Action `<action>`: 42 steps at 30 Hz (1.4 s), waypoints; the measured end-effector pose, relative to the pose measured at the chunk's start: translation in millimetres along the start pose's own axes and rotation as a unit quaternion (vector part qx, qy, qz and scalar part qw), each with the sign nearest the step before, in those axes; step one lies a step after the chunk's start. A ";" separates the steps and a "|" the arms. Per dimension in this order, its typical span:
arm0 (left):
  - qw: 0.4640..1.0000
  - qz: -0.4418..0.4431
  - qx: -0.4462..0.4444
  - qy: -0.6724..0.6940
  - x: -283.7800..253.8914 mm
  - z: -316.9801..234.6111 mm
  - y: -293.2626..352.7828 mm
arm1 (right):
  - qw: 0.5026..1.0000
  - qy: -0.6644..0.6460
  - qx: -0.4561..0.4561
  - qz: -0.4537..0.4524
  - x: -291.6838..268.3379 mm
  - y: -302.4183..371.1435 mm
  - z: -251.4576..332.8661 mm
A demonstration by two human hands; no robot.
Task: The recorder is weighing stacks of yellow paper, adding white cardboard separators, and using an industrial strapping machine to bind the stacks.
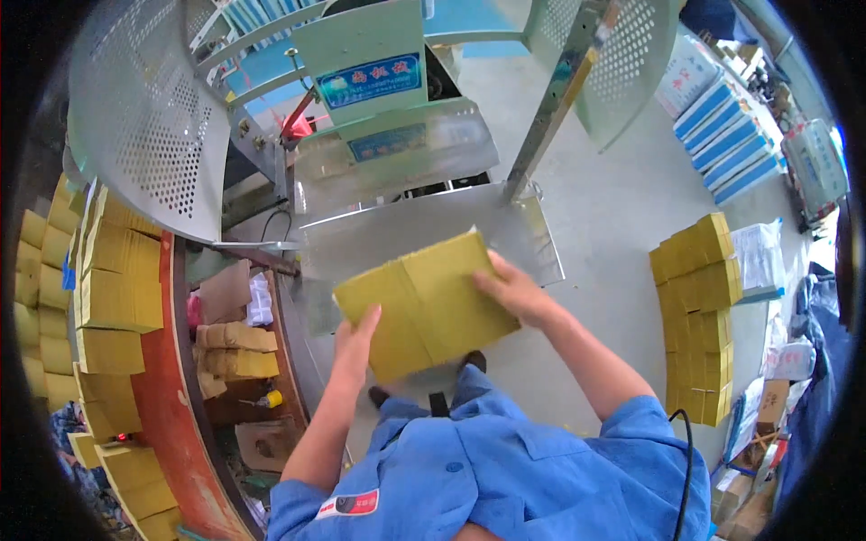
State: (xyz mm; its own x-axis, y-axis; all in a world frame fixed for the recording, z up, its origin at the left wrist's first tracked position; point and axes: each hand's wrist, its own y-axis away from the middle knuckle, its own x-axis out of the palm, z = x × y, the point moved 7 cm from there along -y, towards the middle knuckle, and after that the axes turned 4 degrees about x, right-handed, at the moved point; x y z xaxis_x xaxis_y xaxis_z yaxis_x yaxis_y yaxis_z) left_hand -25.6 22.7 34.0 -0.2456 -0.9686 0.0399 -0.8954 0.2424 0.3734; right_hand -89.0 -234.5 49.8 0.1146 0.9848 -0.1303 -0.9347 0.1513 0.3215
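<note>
Between my hands is a thick stack of yellow-brown paper (424,302), held tilted in front of my body, with a crease or seam across its middle. My left hand (354,338) grips its left edge, thumb on top and fingers hidden beneath. At the far right edge my right hand (519,290) holds it the same way, the fingers partly out of sight. Just beyond the stack lies the metal worktable (361,242) of a pale green machine (361,54).
Perforated metal guards (149,135) flank the machine. On the left, a red-edged bench (171,397) bears several yellow paper stacks (117,298), with more on a shelf below. Yellow bundles (695,325) stand on the right, and blue-and-white packs (731,140) lie behind them.
</note>
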 end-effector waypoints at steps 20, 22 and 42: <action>0.984 0.099 -0.137 -0.063 23.8 31.0 -114.9 | 0.969 -0.215 0.089 0.079 -74.7 -75.0 -46.8; 0.984 0.101 -0.142 -0.044 23.5 34.2 -112.3 | 0.970 -0.223 0.071 0.070 -76.5 -77.0 -54.9; 0.976 -0.001 -0.018 0.217 46.5 53.0 -103.6 | 0.963 -0.270 0.013 0.002 -64.9 -80.3 -87.1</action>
State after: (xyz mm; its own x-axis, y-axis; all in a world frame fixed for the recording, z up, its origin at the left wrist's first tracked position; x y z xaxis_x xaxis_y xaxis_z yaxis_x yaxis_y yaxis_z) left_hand 36.0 -44.5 -52.0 -0.0566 -0.9032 0.4255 -0.8797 0.2467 0.4066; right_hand -50.7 -318.0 -49.3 0.2747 0.8854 0.3750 -0.9279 0.1419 0.3447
